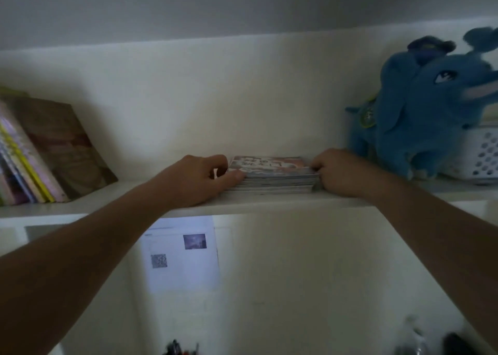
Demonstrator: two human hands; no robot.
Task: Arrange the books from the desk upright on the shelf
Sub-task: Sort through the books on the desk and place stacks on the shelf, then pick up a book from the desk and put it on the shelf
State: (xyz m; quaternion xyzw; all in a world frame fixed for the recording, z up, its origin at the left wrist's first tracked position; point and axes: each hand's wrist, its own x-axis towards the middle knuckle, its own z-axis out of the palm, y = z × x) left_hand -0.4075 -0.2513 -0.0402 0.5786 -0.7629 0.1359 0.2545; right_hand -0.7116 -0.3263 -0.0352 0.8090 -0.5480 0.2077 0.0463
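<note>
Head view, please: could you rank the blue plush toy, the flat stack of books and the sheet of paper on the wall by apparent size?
1. blue plush toy, cut off at the frame's right edge
2. sheet of paper
3. flat stack of books, partly covered by both hands

Differing distances make true sizes unsure.

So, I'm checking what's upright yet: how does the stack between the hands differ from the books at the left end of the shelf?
The stack of books lies flat, covers up; the leaning books stand on edge, tilted left. The left hand and right hand grip the stack at its ends; nothing touches the leaning books. The stack sits mid-shelf, the others at the left. Both rest on the same white shelf.
</note>
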